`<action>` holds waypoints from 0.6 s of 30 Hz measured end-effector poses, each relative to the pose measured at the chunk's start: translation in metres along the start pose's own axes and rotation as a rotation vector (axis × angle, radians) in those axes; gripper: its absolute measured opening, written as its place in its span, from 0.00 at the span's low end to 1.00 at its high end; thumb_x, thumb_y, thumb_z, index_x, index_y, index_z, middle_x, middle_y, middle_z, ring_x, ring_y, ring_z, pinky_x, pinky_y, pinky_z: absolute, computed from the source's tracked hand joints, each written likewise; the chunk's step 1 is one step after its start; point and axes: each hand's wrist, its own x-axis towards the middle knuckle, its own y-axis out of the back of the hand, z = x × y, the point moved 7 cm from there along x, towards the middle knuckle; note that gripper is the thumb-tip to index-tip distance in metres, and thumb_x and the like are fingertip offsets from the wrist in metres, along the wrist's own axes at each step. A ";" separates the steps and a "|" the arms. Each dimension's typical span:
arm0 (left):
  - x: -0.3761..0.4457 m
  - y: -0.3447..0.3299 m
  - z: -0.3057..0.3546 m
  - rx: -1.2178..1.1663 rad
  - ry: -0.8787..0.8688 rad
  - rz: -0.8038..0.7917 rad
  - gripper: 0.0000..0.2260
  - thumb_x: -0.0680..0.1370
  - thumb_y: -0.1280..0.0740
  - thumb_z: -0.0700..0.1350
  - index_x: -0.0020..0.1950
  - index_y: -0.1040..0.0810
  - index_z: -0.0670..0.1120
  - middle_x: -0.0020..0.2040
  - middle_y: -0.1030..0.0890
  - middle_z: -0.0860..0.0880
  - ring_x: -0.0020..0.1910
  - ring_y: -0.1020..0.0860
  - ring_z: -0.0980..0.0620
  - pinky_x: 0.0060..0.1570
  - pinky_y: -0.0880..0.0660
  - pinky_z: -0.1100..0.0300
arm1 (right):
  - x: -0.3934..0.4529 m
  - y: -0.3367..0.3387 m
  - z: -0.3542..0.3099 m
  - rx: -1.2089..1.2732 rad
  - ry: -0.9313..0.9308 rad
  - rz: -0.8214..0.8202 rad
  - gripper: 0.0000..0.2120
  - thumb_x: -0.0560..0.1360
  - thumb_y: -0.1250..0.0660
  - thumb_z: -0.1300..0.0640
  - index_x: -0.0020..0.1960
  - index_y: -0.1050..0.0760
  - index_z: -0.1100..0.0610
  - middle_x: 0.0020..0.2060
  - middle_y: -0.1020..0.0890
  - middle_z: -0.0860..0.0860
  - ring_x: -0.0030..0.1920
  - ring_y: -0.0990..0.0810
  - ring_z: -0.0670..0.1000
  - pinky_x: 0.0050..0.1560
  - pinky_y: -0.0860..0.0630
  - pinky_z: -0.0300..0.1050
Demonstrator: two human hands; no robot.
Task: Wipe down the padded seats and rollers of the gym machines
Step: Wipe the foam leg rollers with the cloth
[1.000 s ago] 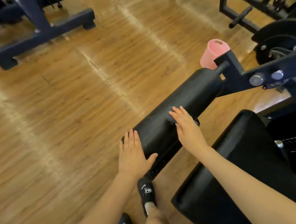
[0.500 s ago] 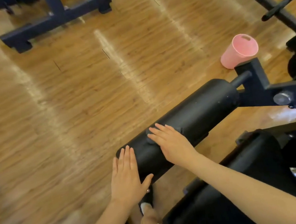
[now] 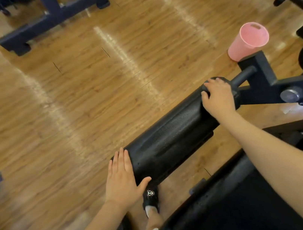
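Step in hand: wiping the foam roller pad [image 3: 172,141] of a leg machine. The roller runs diagonally across the middle of the view, mounted on a steel axle [image 3: 244,77] that enters the dark blue machine arm [image 3: 279,83] at right.

The left hand [image 3: 124,180] lies flat, fingers straight and together, pressed against the near free end of the roller, thumb spread under it. The right hand [image 3: 218,98] rests on the far end beside the axle, fingers curled over the top of the pad. A dark edge shows at its fingertips; whether this is a cloth or the pad's own end cap cannot be told.

Judgement: the roller's length appears covered. The next move calls for working round the underside and end faces, then shifting to the padded seat [image 3: 228,201], lower right, close to the roller.

Count: one roller, one seat pad, two hands, one pink cup [image 3: 247,41] standing on the wooden floor [image 3: 86,105], two bolt heads [image 3: 289,95] on the arm, two shoes [image 3: 150,197].
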 end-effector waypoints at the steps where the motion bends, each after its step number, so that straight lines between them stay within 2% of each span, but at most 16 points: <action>1: 0.000 0.002 -0.001 -0.013 0.008 0.010 0.47 0.69 0.54 0.72 0.77 0.53 0.40 0.77 0.51 0.42 0.75 0.56 0.48 0.72 0.58 0.53 | -0.011 -0.007 -0.015 0.021 0.019 -0.015 0.17 0.78 0.42 0.57 0.63 0.27 0.63 0.63 0.25 0.57 0.67 0.33 0.58 0.68 0.39 0.56; 4: 0.001 0.005 0.000 -0.017 0.014 -0.012 0.48 0.67 0.57 0.72 0.77 0.52 0.40 0.77 0.51 0.42 0.76 0.53 0.45 0.71 0.59 0.53 | -0.060 -0.028 -0.078 0.091 0.146 -0.051 0.17 0.78 0.42 0.57 0.65 0.28 0.60 0.65 0.26 0.54 0.69 0.34 0.55 0.70 0.42 0.53; 7: 0.001 0.007 0.001 -0.019 0.017 -0.021 0.48 0.68 0.57 0.72 0.77 0.55 0.40 0.78 0.54 0.42 0.77 0.54 0.45 0.70 0.63 0.55 | -0.109 -0.048 -0.138 0.093 0.316 -0.080 0.17 0.74 0.35 0.59 0.63 0.26 0.59 0.61 0.23 0.53 0.66 0.29 0.55 0.67 0.36 0.53; 9: 0.000 0.008 0.002 -0.008 0.022 -0.030 0.47 0.70 0.53 0.72 0.77 0.59 0.41 0.78 0.57 0.43 0.77 0.57 0.46 0.70 0.64 0.56 | -0.129 -0.057 -0.155 0.096 0.389 -0.122 0.20 0.70 0.30 0.59 0.62 0.24 0.58 0.61 0.22 0.53 0.64 0.27 0.54 0.66 0.34 0.52; 12: -0.001 0.010 0.003 -0.008 0.030 -0.049 0.45 0.75 0.46 0.69 0.77 0.61 0.41 0.78 0.59 0.43 0.76 0.59 0.47 0.70 0.64 0.56 | -0.137 -0.060 -0.149 0.036 0.527 -0.147 0.23 0.68 0.27 0.59 0.63 0.25 0.57 0.62 0.23 0.53 0.65 0.27 0.54 0.65 0.33 0.51; 14: -0.001 0.014 0.005 -0.006 0.030 -0.054 0.44 0.75 0.45 0.68 0.77 0.61 0.41 0.78 0.59 0.44 0.76 0.59 0.47 0.71 0.64 0.56 | -0.129 -0.058 -0.130 0.015 0.562 -0.153 0.24 0.68 0.28 0.61 0.64 0.26 0.57 0.63 0.24 0.53 0.65 0.27 0.54 0.65 0.34 0.51; 18: -0.001 0.015 0.005 -0.009 0.031 -0.070 0.44 0.76 0.46 0.68 0.77 0.62 0.42 0.78 0.59 0.44 0.76 0.59 0.47 0.72 0.62 0.55 | -0.089 -0.039 -0.071 -0.029 0.387 -0.108 0.23 0.75 0.36 0.63 0.69 0.33 0.56 0.68 0.30 0.53 0.71 0.36 0.54 0.70 0.42 0.50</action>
